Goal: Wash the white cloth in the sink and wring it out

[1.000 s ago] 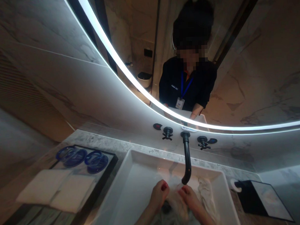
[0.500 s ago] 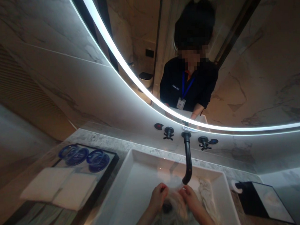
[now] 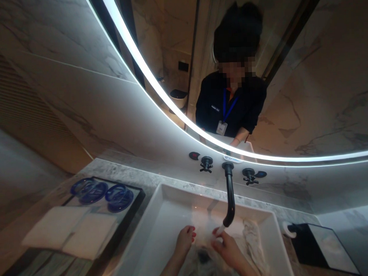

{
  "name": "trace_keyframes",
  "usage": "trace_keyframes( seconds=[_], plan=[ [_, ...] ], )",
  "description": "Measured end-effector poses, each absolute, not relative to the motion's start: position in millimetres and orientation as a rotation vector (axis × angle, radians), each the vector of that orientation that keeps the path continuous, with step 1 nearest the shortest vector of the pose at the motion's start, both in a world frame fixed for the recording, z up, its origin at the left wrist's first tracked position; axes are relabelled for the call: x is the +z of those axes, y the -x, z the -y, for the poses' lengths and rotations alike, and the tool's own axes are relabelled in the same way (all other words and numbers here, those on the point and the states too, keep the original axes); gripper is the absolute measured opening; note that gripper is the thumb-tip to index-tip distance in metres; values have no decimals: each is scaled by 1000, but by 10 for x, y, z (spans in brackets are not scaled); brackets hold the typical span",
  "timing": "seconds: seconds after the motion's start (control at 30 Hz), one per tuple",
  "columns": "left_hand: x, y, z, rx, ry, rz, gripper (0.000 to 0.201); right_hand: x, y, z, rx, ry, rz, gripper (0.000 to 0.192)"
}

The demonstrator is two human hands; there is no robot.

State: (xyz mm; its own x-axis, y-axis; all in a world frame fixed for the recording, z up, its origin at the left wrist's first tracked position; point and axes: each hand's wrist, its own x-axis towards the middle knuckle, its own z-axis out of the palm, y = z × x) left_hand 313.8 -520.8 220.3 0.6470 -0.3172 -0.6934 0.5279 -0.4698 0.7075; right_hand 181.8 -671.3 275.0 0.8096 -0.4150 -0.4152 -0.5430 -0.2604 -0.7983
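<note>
Over the white basin (image 3: 156, 219), my left hand (image 3: 184, 239) hangs with loosely bent fingers, its red nails showing, and nothing visible in its grip. My right hand (image 3: 226, 247) is just below the mouth of the black spout (image 3: 230, 200). Its thumb and fingers are apart, with the whitish water stream (image 3: 221, 230) running onto them. Beneath both hands lies a wet, greyish-white cloth (image 3: 200, 271), blurred under the water, beside a dark round spot, perhaps the drain. Another crumpled pale cloth (image 3: 252, 246) rests along the basin's right side.
Two black cross handles (image 3: 206, 164) flank the spout on the wall. Left of the basin, a black-edged tray (image 3: 138, 198) holds blue glass dishes (image 3: 119, 196) and folded white towels (image 3: 81, 234). A black-and-white flat item (image 3: 323, 246) lies at right, below the lit mirror (image 3: 232, 148).
My hands were close together, fingertips pinched on a pale item under the spout. Now they are apart: the left has shifted left, and the right has turned into the water stream.
</note>
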Motion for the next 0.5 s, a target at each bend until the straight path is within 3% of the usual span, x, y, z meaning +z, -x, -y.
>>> trace_keyframes(
  seconds=[0.13, 0.2, 0.5],
  plan=[
    [2155, -3109, 5185, -1066, -1814, -219, 24, 2747, -1772, 6588, 626, 2338, -678, 72],
    [2130, -3084, 5171, -1081, -1843, -205, 25, 2760, -1743, 6556, 742, 2437, -703, 61],
    [2019, -2953, 5085, -1075, -2118, 1, 22, 2634, -908, 7070, 543, 2259, -1080, 19]
  ],
)
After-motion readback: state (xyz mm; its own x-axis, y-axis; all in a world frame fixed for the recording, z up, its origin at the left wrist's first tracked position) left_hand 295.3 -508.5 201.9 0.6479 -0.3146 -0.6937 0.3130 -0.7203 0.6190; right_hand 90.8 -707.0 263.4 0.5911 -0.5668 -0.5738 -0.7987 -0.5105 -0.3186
